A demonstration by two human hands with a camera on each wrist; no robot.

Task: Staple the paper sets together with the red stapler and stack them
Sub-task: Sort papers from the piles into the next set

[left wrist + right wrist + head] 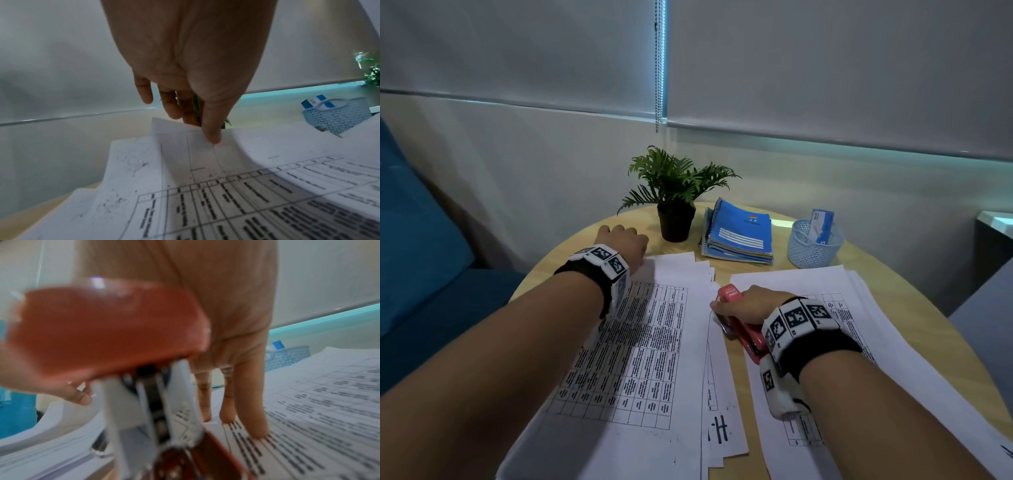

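Observation:
Two piles of printed table sheets lie on the round wooden table [571, 246]. My left hand [623, 240] is at the far left corner of the left pile [654, 342]. In the left wrist view its thumb [212, 136] lies on top of a lifted sheet corner [185, 146] and its fingers are behind that corner, pinching it. My right hand [743, 305] grips the red stapler [748, 337] between the piles, at the left edge of the right pile [876, 342]. The right wrist view shows the stapler's red top [107, 331] blurred, with fingertips [259, 431] touching the right pile [329, 402].
At the back of the table stand a potted green plant [676, 205], a stack of blue spiral notebooks [739, 233] and a light blue mesh basket [813, 245] holding a small box. A blue sofa [421, 257] is on the left. The wall is close behind.

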